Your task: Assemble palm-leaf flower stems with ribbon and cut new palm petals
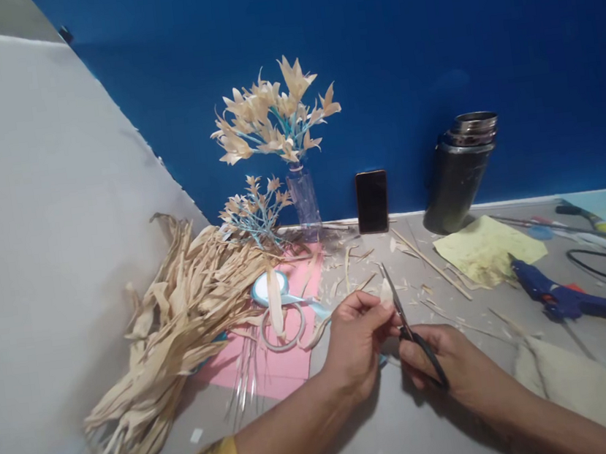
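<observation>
Between the thumb and fingers of my left hand (358,338) is a small pale piece of dried husk (386,292), its tip pointing up. My right hand (444,361) grips a pair of black-handled scissors (426,352). The scissors' blades point up and lie right beside the husk piece; I cannot tell whether they touch it. Left of my hands, a roll of light blue tape (260,289) and a grey ring-shaped roll (266,337) rest on pink paper (285,376), with a husk strip (276,304) across them.
A large bundle of dried husks (180,308) lies at left. Husk flowers (266,110) stand in a clear bottle (304,201) near a phone (372,202) and a dark flask (460,178). At right are yellow paper (482,245) and a blue glue gun (582,299). Scraps litter the table.
</observation>
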The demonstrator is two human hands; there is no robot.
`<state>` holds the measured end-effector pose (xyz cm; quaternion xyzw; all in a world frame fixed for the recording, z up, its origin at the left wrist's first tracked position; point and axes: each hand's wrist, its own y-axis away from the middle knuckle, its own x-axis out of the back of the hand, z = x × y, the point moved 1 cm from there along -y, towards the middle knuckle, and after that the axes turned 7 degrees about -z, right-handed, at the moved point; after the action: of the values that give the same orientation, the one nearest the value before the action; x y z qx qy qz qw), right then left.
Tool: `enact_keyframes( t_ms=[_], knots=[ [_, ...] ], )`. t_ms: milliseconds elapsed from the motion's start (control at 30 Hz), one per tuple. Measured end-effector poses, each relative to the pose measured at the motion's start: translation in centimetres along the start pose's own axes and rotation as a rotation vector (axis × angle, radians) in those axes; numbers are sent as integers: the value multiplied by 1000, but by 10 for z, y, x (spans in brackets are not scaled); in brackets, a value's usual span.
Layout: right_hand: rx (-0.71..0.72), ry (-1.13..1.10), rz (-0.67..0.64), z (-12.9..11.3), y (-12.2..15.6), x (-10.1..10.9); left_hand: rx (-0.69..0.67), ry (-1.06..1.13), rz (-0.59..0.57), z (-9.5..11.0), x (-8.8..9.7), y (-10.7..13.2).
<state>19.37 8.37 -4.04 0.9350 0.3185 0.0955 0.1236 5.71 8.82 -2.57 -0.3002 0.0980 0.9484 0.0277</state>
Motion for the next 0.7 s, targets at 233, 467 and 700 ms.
enact_keyframes(
  t_ms=[233,467,700],
  knots=[
    [-17,-65,7,-3,1,1,7,102,-14,3,1,-3],
    [-18,-47,-24,-2,1,2,3,80,-7,6,4,-5],
    [-14,-21,-35,-3,3,1,-42,-98,-4,8,2,-2]
  ],
)
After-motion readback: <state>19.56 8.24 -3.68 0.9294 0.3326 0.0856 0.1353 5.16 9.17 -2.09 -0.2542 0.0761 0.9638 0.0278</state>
